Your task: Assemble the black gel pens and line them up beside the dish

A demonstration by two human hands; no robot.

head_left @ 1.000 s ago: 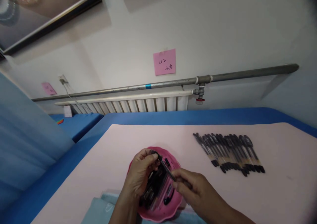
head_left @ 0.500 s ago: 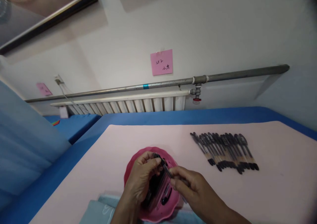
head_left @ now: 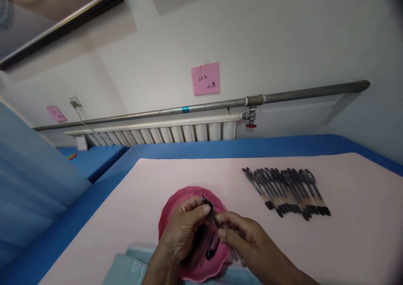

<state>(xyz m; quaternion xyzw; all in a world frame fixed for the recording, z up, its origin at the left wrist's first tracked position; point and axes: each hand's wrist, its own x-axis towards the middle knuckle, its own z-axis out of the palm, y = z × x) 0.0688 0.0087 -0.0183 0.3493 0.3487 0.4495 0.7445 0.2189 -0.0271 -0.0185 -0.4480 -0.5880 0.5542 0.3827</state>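
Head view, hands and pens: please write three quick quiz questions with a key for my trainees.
1. Multiple choice: what do the left hand and right hand both grip? A) a folded cloth B) a pen C) a red valve handle
2. True or false: the row of pens lies outside the pink bowl.
3. Fill in: the number on the larger pink note on the wall is ___.

Key: 1 B; 2 true; 3 252.

- Pen parts (head_left: 213,249) are held in the basin (head_left: 220,260), set on the mat (head_left: 132,205).
- Pens (head_left: 285,192) are laid right of the basin.
- A cloth (head_left: 124,268) is placed before it.
- Behind, a radiator (head_left: 176,134) is fixed below a pipe (head_left: 151,113).
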